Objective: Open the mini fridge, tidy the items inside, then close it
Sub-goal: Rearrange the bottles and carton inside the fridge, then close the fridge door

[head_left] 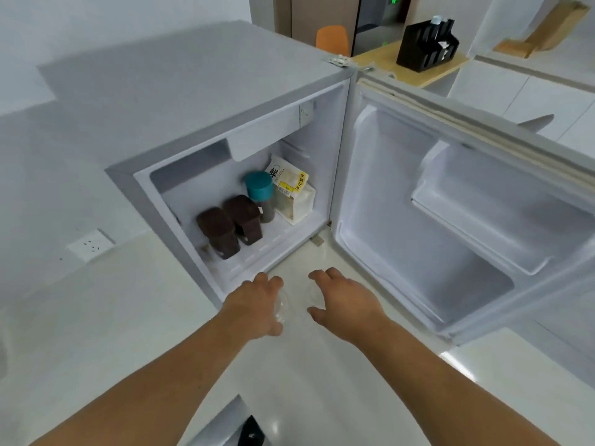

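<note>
White mini fridge point(180, 91) door point(467, 201) open. Two brown lidded boxes point(230, 225), teal-capped bottle point(260, 194) and white food pouch point(291, 191) sit inside. Our left hand point(257, 300) and right hand point(344, 300) each cup something clear, hard to identify. Tidying seemingly underway; closing remains.

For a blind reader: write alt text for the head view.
Open mini fridge, door swung right; two hands hover on the counter before it. Inside: two brown boxes, a teal-capped bottle, a white bag.
</note>
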